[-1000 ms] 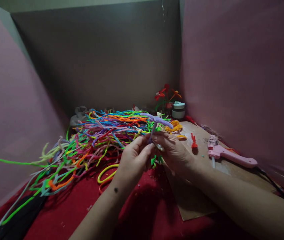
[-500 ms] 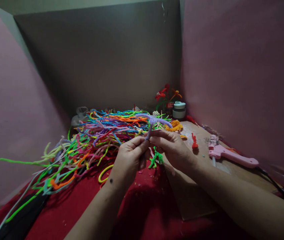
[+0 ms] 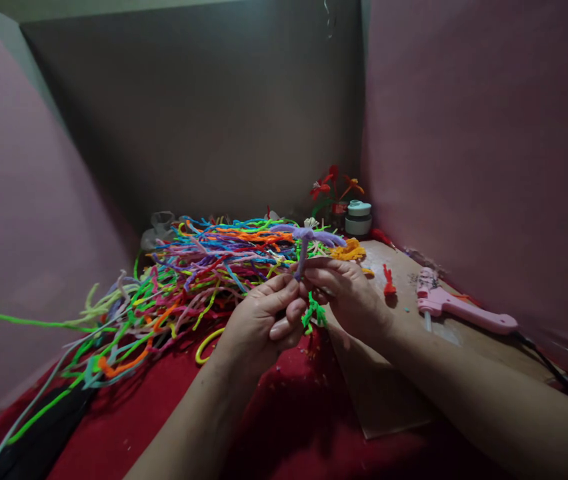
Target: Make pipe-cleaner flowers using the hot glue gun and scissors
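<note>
Left hand (image 3: 264, 320) curled tighter since earlier.
It and right hand (image 3: 351, 293) pinch purple pipe-cleaner flower (image 3: 309, 235) by stem; petals shaped, green pipe-cleaner piece (image 3: 314, 313) dangling.

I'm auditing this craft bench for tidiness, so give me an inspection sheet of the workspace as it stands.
Surface: red cloth flecked with fluff; brown card sheet on its right part.
Job's things: lilac flower made of pipe cleaner, held upright by its stem; green piece hangs between the hands.
Clutter: heap of coloured pipe cleaners, pink glue gun, small jar, red flowers, red scrap.
Grips: left hand and right hand both pinch the stem.
Cables: black cord runs from the glue gun toward the right edge.
Surroundings: pink side panels, grey back panel.
</note>
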Action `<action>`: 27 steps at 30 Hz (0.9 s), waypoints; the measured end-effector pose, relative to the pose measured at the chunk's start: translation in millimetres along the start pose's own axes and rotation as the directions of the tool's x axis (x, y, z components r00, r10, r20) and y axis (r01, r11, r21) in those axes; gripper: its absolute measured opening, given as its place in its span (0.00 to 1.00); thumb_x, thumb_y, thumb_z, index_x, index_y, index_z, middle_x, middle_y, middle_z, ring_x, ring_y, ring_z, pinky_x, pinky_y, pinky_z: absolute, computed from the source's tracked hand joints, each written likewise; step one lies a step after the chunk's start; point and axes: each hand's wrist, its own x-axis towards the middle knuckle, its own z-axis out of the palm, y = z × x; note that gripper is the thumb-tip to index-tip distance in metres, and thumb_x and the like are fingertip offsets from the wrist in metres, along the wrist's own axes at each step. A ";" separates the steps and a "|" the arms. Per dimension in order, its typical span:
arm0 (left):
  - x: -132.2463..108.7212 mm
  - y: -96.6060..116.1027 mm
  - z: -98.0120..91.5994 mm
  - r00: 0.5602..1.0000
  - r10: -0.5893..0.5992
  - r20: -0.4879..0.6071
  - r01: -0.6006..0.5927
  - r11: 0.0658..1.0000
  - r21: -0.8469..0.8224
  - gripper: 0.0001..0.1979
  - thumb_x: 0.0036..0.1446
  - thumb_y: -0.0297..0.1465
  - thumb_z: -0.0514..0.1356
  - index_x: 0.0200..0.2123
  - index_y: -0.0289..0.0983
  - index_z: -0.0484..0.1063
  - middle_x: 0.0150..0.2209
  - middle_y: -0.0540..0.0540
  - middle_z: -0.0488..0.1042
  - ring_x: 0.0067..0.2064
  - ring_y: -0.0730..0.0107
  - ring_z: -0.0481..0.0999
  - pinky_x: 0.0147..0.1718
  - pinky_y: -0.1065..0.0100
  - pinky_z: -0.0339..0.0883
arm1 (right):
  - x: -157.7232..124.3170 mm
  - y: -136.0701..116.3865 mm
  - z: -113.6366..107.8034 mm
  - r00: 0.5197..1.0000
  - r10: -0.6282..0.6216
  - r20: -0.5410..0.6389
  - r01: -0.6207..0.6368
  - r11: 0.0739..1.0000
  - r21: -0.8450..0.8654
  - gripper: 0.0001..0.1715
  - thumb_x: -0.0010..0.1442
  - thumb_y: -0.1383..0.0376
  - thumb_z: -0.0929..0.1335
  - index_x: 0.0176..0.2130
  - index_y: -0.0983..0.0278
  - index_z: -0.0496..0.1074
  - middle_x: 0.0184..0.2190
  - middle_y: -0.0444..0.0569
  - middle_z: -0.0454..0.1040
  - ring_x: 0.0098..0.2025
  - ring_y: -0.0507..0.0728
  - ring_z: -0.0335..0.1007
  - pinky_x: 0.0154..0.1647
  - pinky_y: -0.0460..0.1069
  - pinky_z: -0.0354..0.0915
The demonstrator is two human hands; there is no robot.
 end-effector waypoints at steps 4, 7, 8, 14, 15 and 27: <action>-1.9 -0.7 0.9 0.999 -0.033 0.027 0.035 0.997 -0.071 0.08 0.60 0.27 0.53 0.30 0.32 0.69 0.16 0.56 0.60 0.12 0.88 0.40 0.09 0.83 0.45 | 0.4 3.2 -0.8 1.000 -0.014 0.025 0.013 0.999 0.030 0.08 0.50 0.66 0.69 0.31 0.64 0.78 0.19 0.42 0.68 0.21 0.47 0.52 0.21 0.45 0.48; -2.5 -1.9 -0.4 0.997 -0.043 0.068 0.049 0.994 -0.093 0.10 0.60 0.28 0.52 0.29 0.32 0.69 0.16 0.56 0.59 0.12 0.89 0.39 0.08 0.83 0.46 | 0.3 5.4 -2.4 0.994 0.037 0.107 -0.051 0.990 0.129 0.08 0.50 0.64 0.70 0.32 0.64 0.78 0.20 0.42 0.67 0.22 0.47 0.55 0.23 0.45 0.50; -2.7 -2.3 -1.3 0.996 -0.040 0.083 0.048 0.994 -0.096 0.09 0.60 0.28 0.52 0.30 0.32 0.69 0.17 0.56 0.59 0.12 0.89 0.39 0.08 0.83 0.47 | 0.3 5.8 -3.0 0.988 0.062 0.141 -0.085 0.983 0.161 0.09 0.49 0.63 0.70 0.33 0.64 0.77 0.20 0.41 0.67 0.22 0.47 0.55 0.23 0.45 0.50; -4.5 -1.3 -2.7 0.991 -0.047 0.124 0.050 0.999 -0.016 0.09 0.59 0.33 0.55 0.33 0.34 0.70 0.18 0.57 0.59 0.12 0.89 0.41 0.09 0.82 0.47 | -0.2 6.6 -3.4 0.975 0.063 0.212 -0.113 0.966 0.232 0.06 0.51 0.63 0.70 0.29 0.65 0.75 0.18 0.39 0.63 0.19 0.46 0.51 0.21 0.44 0.48; -4.7 -0.7 -1.3 0.993 -0.040 0.109 0.037 0.999 0.033 0.09 0.59 0.34 0.55 0.33 0.34 0.70 0.18 0.57 0.60 0.12 0.88 0.43 0.10 0.81 0.48 | -0.2 7.1 -3.1 0.976 0.057 0.212 -0.107 0.968 0.229 0.06 0.51 0.63 0.70 0.29 0.65 0.75 0.18 0.39 0.63 0.19 0.46 0.52 0.21 0.44 0.48; 3.8 -17.2 -0.1 0.834 0.538 -0.121 -0.215 0.520 0.827 0.06 0.55 0.33 0.58 0.34 0.37 0.69 0.26 0.51 0.70 0.24 0.75 0.65 0.25 0.73 0.60 | 1.9 13.6 -1.9 0.998 0.063 -0.018 -0.059 0.983 0.174 0.06 0.48 0.62 0.73 0.29 0.62 0.76 0.24 0.43 0.69 0.25 0.49 0.57 0.26 0.45 0.54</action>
